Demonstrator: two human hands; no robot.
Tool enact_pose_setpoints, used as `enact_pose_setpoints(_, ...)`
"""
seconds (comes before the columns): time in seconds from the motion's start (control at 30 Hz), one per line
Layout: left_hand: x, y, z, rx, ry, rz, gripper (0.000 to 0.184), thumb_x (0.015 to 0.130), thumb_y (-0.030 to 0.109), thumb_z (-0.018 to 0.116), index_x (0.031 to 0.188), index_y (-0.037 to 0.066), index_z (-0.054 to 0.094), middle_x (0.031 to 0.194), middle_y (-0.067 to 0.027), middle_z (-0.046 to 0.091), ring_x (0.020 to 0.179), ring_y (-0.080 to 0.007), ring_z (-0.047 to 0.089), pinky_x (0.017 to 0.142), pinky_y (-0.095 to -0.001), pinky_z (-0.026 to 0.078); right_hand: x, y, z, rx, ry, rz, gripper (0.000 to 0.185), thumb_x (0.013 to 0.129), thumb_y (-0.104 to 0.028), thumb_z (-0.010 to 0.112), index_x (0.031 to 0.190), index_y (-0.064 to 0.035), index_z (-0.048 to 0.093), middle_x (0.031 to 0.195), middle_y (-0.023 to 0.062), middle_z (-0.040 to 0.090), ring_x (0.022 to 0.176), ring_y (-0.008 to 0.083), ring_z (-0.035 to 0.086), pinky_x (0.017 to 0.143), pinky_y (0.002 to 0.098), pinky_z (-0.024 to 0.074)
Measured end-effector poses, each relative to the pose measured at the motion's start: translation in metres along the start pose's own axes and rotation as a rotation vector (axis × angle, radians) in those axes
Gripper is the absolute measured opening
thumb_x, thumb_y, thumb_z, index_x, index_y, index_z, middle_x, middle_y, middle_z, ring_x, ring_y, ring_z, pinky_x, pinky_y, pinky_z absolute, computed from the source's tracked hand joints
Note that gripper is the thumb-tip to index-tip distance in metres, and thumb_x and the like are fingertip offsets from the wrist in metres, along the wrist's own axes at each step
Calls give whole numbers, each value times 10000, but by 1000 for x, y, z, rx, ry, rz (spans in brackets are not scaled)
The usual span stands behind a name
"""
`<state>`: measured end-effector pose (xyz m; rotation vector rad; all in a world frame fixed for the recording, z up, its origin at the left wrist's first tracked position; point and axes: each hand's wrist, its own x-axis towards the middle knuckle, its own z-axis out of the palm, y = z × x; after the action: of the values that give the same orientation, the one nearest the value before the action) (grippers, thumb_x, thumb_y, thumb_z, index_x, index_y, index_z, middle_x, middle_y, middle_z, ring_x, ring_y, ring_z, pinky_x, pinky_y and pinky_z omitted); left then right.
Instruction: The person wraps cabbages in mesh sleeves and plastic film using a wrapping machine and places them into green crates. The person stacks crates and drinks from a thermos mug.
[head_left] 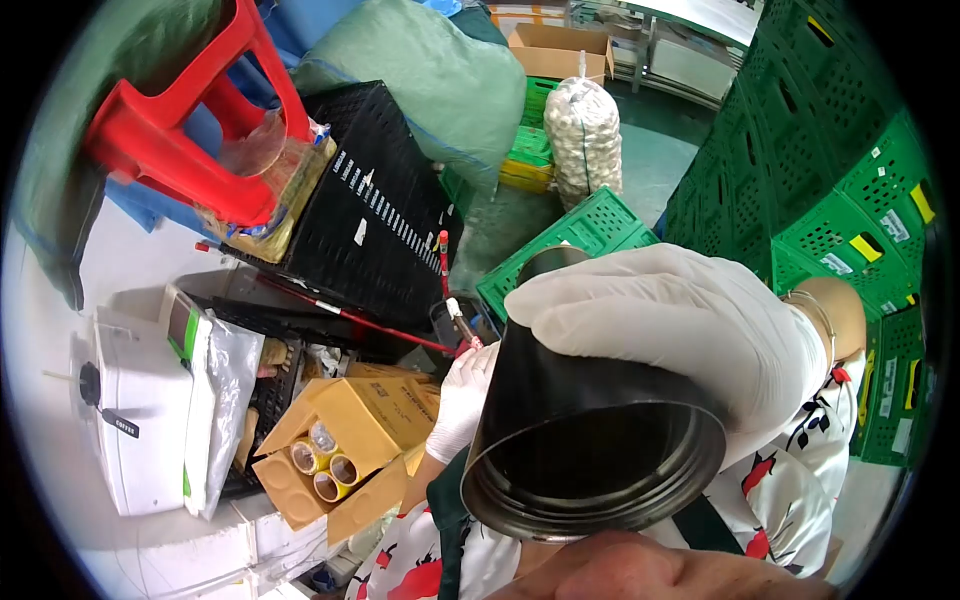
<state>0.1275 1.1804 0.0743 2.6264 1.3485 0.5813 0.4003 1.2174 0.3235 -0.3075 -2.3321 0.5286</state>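
My right hand [690, 330], in a white glove, is wrapped round a dark metal flask [530, 390]. The flask is tilted close to my face, its wide ringed mouth towards me and its inside dark. Lower and to the left, my left hand [462, 400] also wears a white glove. Its fingers are curled, and the flask hides part of it. A slim brown and white stick [460, 318] with a red end reaches up from the left fingertips; what those fingers grip is not clear.
An opened cardboard box [385, 410] with tape rolls stands left, beside a white container [145, 410]. Beyond are black crates [375, 190] and a red stool [190, 130]. Green crates [830, 220] are stacked right. Ahead lie a green crate [590, 225] and a netted sack [583, 140].
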Motion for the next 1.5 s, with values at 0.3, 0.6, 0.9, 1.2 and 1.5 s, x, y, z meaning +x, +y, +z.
enact_pose_setpoints(0.3, -4, -6, 1, 51, -12, 37, 524, 842, 119, 548, 1337, -44, 495, 1300, -175, 574, 1225, -287, 540, 1099, -399, 383, 3, -5, 7, -135, 64, -115, 435, 854, -210, 687, 1153, 96, 610, 1156, 281, 658, 986, 419, 687, 800, 456, 575)
enact_pose_setpoints(0.6, 0, -5, 1, 8, -9, 33, 528, 829, 155, 585, 1303, -65, 506, 1271, -189, 592, 1215, -300, 556, 1098, -409, 385, 7, -6, 3, -159, 7, -132, 387, 871, -208, 650, 1133, 75, 618, 1166, 296, 658, 1006, 404, 688, 856, 458, 556)
enact_pose_setpoints(0.9, -1, -6, -2, -8, 20, 42, 540, 815, 162, 605, 1291, -76, 511, 1257, -202, 596, 1196, -308, 569, 1090, -421, 389, 12, -6, 4, -184, -10, -157, 367, 868, -182, 656, 1128, 74, 612, 1158, 304, 659, 1018, 402, 688, 874, 463, 551)
enact_pose_setpoints(1.2, -5, -7, -2, 14, 5, 28, 508, 836, 135, 572, 1297, -70, 515, 1257, -193, 600, 1194, -303, 569, 1091, -410, 383, 12, 4, 6, -74, -38, -150, 497, 846, -214, 714, 1199, 104, 570, 1180, 315, 627, 1021, 445, 674, 867, 484, 552)
enact_pose_setpoints(1.5, -8, -7, 3, -194, -46, -212, 431, 894, 180, 562, 1293, 17, 565, 1259, -120, 615, 1168, -311, 560, 1022, -372, 445, 13, 8, 2, 77, -80, -23, 751, 801, -306, 816, 1301, 141, 479, 1268, 328, 574, 1147, 439, 613, 931, 473, 521)
